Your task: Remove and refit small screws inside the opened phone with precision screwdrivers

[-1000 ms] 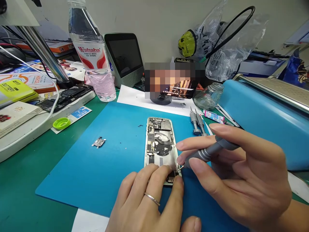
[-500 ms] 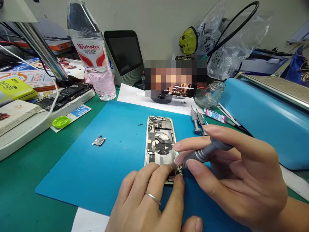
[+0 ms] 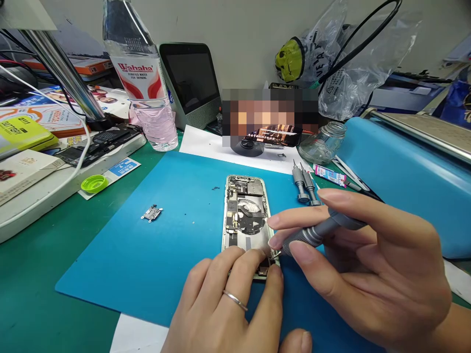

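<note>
An opened smartphone [image 3: 253, 241] lies face up, its circuit board and a round black patch exposed. My left hand [image 3: 235, 299], with a ring on one finger, presses its fingertips on the phone's lower end and holds it there. In my right hand [image 3: 379, 264] is a grey precision screwdriver [image 3: 312, 234], gripped between thumb and fingers and tilted. Its thin tip reaches the phone's lower right edge beside my left fingertips; the exact contact point is too small to make out. Left of the phone, a small metal-and-black phone part [image 3: 152, 213] rests on the blue mat [image 3: 147, 274].
Two more screwdrivers [image 3: 300, 184] lie beyond my right hand, near a glass jar [image 3: 326, 142]. A water bottle [image 3: 145, 98] stands at the back left beside a smart display [image 3: 193, 81]. A blue case [image 3: 408, 186] fills the right side. Tiny screws dot the mat.
My right hand has shifted slightly right, and the screwdriver has turned a little with it. My left hand stays on the phone. The whole view has moved slightly.
</note>
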`<action>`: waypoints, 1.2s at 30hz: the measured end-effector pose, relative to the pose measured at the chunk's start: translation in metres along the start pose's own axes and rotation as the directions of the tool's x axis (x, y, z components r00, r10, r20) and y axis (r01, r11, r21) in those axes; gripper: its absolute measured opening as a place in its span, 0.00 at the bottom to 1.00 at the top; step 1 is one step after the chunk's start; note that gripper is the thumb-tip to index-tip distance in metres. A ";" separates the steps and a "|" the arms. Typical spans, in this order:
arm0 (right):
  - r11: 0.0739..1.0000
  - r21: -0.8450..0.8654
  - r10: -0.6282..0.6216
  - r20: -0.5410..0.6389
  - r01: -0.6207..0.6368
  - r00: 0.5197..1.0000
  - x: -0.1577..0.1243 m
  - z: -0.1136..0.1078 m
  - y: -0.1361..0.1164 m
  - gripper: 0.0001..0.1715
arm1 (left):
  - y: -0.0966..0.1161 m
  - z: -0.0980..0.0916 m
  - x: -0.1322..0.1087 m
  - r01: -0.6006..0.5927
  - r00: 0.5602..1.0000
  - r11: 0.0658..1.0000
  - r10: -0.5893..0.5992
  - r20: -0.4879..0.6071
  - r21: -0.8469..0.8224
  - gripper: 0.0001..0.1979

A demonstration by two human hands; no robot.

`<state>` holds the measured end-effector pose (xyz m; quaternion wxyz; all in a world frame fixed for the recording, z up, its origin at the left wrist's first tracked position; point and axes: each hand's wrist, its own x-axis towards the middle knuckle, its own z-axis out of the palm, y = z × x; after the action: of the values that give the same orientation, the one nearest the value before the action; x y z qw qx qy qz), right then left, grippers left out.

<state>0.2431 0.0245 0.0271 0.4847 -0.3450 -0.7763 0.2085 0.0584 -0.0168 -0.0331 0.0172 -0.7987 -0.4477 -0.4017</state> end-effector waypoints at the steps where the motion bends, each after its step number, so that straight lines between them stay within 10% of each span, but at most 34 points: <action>1: 1.000 0.001 -0.007 -0.005 0.007 1.000 0.000 0.000 0.000 0.46 | 0.000 0.000 0.000 0.003 1.000 1.000 -0.003 -0.002 -0.001 0.25; 36: 0.997 -0.064 -0.029 0.016 0.030 0.999 -0.005 -0.011 0.004 0.50 | -0.005 -0.008 -0.001 -0.032 0.996 0.999 0.030 0.085 0.016 0.23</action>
<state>0.2552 0.0234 0.0267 0.4703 -0.3472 -0.7914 0.1787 0.0496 -0.0177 -0.0304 0.0113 -0.8217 -0.4390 -0.3632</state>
